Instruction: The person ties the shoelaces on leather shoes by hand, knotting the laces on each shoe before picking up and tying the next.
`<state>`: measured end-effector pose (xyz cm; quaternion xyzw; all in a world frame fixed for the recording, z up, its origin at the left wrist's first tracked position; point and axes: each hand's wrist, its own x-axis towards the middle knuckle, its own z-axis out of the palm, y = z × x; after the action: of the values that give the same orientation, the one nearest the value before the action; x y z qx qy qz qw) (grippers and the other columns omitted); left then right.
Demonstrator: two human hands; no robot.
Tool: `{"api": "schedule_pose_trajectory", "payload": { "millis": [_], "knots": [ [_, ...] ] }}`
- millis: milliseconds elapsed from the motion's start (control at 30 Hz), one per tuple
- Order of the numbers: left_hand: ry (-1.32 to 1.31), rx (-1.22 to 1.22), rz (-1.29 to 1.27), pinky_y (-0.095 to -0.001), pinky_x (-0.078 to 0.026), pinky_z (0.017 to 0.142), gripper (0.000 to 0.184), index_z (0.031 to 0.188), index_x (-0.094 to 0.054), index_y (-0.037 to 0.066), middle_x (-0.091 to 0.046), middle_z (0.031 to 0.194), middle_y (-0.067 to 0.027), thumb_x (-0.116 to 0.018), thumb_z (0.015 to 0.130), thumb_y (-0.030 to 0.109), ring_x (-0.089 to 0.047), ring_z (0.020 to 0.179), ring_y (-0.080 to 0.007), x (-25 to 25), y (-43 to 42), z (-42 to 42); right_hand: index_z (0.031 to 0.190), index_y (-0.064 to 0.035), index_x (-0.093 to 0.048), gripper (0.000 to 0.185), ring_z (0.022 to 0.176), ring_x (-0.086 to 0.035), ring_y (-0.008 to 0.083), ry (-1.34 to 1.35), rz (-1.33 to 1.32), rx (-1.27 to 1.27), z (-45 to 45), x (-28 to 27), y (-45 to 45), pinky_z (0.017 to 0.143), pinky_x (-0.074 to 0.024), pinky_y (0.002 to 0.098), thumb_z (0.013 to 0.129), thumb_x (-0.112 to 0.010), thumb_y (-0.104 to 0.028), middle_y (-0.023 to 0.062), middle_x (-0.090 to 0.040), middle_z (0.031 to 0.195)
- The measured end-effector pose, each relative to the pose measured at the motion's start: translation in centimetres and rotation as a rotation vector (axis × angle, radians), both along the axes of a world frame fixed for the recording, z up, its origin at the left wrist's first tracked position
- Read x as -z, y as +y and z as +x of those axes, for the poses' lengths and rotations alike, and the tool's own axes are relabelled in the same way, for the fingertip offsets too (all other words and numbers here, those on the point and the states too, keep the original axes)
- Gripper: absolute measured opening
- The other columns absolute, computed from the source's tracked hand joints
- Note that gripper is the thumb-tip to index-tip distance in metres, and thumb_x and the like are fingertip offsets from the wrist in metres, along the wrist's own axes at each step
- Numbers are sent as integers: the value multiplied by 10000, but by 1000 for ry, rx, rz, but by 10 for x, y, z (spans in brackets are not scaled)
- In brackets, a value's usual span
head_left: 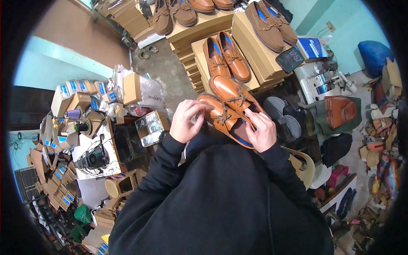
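A pair of glossy tan leather boat shoes (235,97) with brown laces is held before my chest, toes pointing away to the upper left. My right hand (261,131) grips the pair near the openings, its fingers at the inner sides of the two shoes. Beside the toe of the nearer shoe is my left hand (187,121), fingers loosely curved and thumb apart. Its fingertips meet or nearly meet the leather; I cannot tell which. Just beyond, a matching pair of tan shoes (227,57) rests on a cardboard box (199,49).
More brown shoes (272,27) stand on boxes at the back. A phone (290,59) leans near a blue box (312,47). At right are a sewing machine (325,85) and a fan (284,117). Leather scraps (378,148) cover the right floor; a white table (95,157) stands left.
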<state>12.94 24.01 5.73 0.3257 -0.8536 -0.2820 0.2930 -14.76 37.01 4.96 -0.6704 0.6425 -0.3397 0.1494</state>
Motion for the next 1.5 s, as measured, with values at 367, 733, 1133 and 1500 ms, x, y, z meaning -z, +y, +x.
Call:
{"api": "schedule_pose_trajectory", "payload": {
  "millis": [367, 733, 1133, 1500],
  "knots": [
    [24, 108, 23, -457, -512, 1088, 505, 1321, -735, 80, -718, 1320, -113, -657, 842, -62, -653, 1239, -349, -1, -5, -8, 1373, 19, -712, 514, 1016, -753, 395, -55, -31, 17, -1, 4, 1, 915, -599, 460, 860, -743, 33, 194, -792, 1099],
    [155, -191, 242, -346, -599, 801, 221, 1158, -763, 34, -799, 1011, -90, -842, 954, 63, -762, 830, -208, 20, 32, -30, 1354, 33, -713, 505, 1018, -751, 405, -38, -54, 78, -5, 5, 3, 918, -600, 462, 850, -738, 44, 213, -788, 1110],
    [36, -195, 299, -340, -607, 807, 266, 1136, -707, 26, -792, 1000, -92, -873, 929, 47, -784, 845, -193, 41, 40, -34, 1334, 25, -729, 488, 984, -729, 391, 39, -52, 62, -6, 8, 2, 889, -590, 470, 847, -728, 41, 199, -780, 1099],
    [217, -272, 406, -373, -597, 785, 212, 1045, -784, 22, -801, 914, -103, -908, 888, 93, -779, 831, -244, 62, 46, -34, 1349, 18, -722, 508, 955, -713, 389, 46, -55, 27, -5, 16, 8, 863, -586, 471, 840, -732, 19, 196, -765, 1065]
  ]
}}
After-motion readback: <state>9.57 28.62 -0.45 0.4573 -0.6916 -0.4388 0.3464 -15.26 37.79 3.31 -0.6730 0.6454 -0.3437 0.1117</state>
